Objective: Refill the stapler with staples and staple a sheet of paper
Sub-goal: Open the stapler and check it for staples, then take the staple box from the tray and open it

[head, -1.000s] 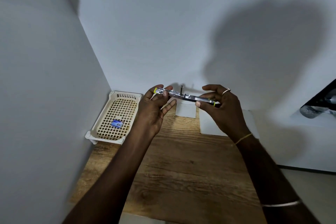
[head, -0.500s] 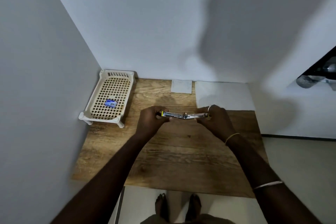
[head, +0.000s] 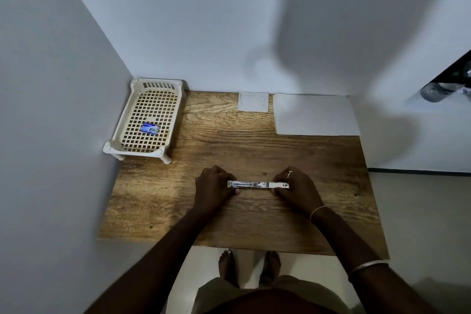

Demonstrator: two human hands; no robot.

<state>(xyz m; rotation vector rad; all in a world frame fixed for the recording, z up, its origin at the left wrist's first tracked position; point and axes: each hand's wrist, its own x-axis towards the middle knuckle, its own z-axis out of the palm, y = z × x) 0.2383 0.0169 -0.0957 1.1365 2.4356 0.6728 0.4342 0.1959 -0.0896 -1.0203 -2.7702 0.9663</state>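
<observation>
A silver stapler, folded out flat and long, lies across the middle of the wooden table. My left hand grips its left end and my right hand grips its right end. A small blue staple box lies in the cream lattice tray at the back left. A large white sheet of paper lies at the back right, with a smaller paper piece beside it.
Grey walls close the table in on the left and at the back. The tray stands on short legs in the left corner. My bare feet show below the table's front edge. A dark object juts in at the far right.
Both hands have come down with the stapler from chest height to the table top. The view has tilted downward, so the table and my feet now show.
</observation>
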